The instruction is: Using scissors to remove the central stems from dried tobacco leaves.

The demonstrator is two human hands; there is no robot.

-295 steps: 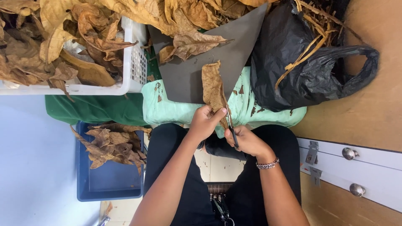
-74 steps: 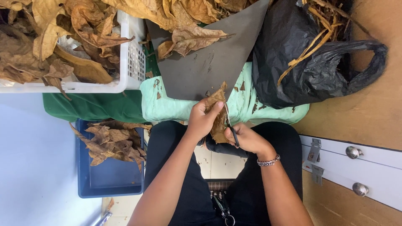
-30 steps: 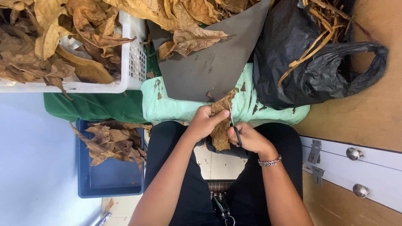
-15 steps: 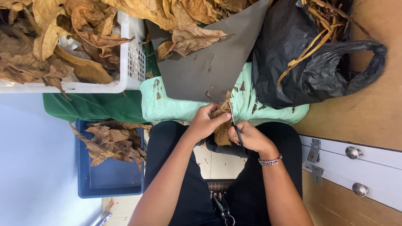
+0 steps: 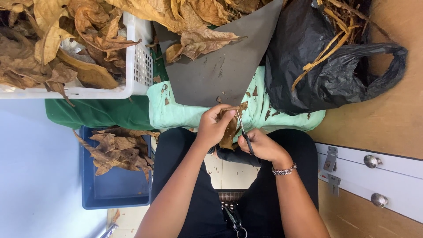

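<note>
At far left a white slatted basket holds a heap of dried brown leaves. Below it a blue bin carries a smaller pile of leaves. Toward the centre, a dark grey board leans over a mint-green cloth that lies over the person's lap. The left hand has its fingers closed around a folded dry leaf, held just above the cloth's near edge. Touching that leaf, the right hand has its fingers curled tight on small scissors, blades against the leaf. At right sits a black plastic bag with pale stems on a wooden table.
</note>
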